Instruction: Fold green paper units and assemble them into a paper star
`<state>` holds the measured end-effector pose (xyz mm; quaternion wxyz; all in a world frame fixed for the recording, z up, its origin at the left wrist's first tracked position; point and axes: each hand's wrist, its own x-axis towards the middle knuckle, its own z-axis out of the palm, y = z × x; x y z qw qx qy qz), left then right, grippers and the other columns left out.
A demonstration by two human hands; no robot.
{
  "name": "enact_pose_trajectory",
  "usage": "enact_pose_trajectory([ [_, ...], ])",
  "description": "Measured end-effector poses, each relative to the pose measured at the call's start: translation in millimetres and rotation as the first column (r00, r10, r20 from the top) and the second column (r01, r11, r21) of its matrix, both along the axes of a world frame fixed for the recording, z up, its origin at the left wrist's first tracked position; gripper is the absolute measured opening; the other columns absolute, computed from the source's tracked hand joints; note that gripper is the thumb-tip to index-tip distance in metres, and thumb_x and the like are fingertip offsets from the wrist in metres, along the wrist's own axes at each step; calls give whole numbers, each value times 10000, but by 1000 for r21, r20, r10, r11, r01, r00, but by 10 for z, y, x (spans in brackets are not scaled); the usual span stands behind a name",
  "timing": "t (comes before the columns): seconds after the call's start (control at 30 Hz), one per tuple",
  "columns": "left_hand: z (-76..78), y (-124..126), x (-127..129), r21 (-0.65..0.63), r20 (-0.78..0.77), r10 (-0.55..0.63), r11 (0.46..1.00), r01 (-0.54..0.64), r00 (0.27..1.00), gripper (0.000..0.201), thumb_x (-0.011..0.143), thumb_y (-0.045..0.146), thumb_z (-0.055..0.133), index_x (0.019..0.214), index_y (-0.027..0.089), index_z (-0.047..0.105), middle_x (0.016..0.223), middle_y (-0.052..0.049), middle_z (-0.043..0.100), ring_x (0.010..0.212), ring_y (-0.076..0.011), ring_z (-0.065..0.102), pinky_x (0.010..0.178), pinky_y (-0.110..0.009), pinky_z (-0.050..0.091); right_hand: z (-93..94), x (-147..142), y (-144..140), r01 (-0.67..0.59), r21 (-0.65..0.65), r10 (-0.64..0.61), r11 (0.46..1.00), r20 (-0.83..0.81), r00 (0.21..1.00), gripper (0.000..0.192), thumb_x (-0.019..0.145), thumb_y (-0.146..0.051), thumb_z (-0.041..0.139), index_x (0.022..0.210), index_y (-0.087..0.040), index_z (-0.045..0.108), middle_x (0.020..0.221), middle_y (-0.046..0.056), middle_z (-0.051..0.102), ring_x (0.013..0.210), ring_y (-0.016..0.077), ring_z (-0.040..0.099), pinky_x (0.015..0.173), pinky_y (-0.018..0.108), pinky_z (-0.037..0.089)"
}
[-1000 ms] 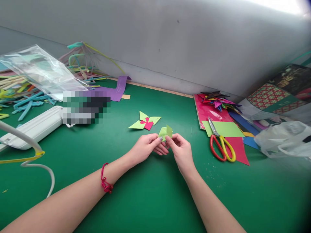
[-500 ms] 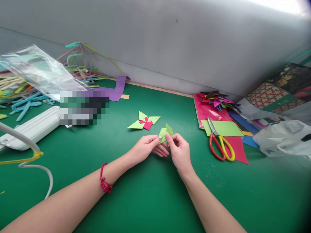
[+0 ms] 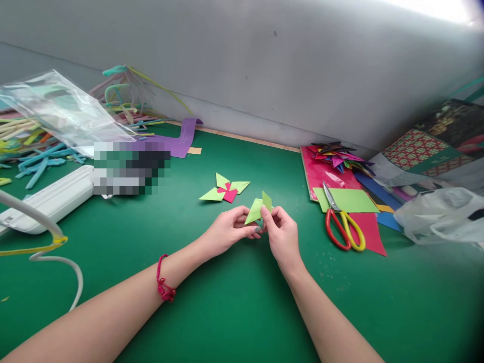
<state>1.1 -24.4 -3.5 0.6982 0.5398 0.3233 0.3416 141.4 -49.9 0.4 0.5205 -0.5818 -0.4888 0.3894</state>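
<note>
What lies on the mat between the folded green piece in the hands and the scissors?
Head view: only bare green mat lies between the folded green piece and the scissors.

Matt light-green paper piece [image 3: 257, 209], creased flat. Matt green desk [image 3: 227, 302], smooth, faintly speckled. Folded paper pinwheel [image 3: 224, 190], green and pink, dull finish. Scissors [image 3: 342, 222]: bright metal blades, glossy red and yellow plastic handles. Clear, shiny, crinkled plastic bag [image 3: 60, 108]. Glossy pink sheet [image 3: 321, 174]. Smooth white plastic casing [image 3: 49, 199].
</note>
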Motion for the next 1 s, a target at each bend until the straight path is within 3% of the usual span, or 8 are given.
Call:
enact_pose_trajectory([
  [0.17, 7, -13, 1, 0, -26, -27, 1000, 27, 999, 256, 785, 382, 554, 842, 133, 542, 767, -63, 676, 749, -205, 662, 716, -344, 522, 15, -17, -6, 9, 7, -10, 1000, 30, 1000, 323, 778, -444, 530, 602, -192, 431, 520, -58, 429, 494, 90, 393, 485, 216, 328],
  [0.53, 51, -80, 27, -99, 33, -107, 989, 110, 994, 409, 852, 447, 413, 915, 81, 583, 747, -135, 689, 666, -208, 665, 672, -357, 520, 16, -39, -23, 41, 29, -42, 999, 41, 998, 314, 789, -437, 519, 614, -191, 433, 530, -57, 413, 509, 91, 373, 495, 218, 330],
  [0.77, 52, -88, 19, -136, 79, -111, 983, 121, 991, 446, 852, 461, 404, 967, 76, 598, 737, -140, 688, 672, -217, 665, 685, -370, 515, 21, -84, -44, 63, 29, -63, 998, 10, 998, 315, 787, -452, 512, 628, -195, 422, 561, -55, 389, 520, 91, 365, 497, 210, 348],
  [1.0, 20, -62, 21, -105, 9, -170, 980, 170, 985, 342, 815, 369, 519, 1029, 106, 566, 831, -127, 681, 746, -201, 656, 704, -339, 510, 14, 4, -13, 91, 44, -92, 995, 22, 996, 302, 798, -438, 506, 635, -193, 441, 561, -50, 443, 536, 98, 419, 542, 222, 364],
])
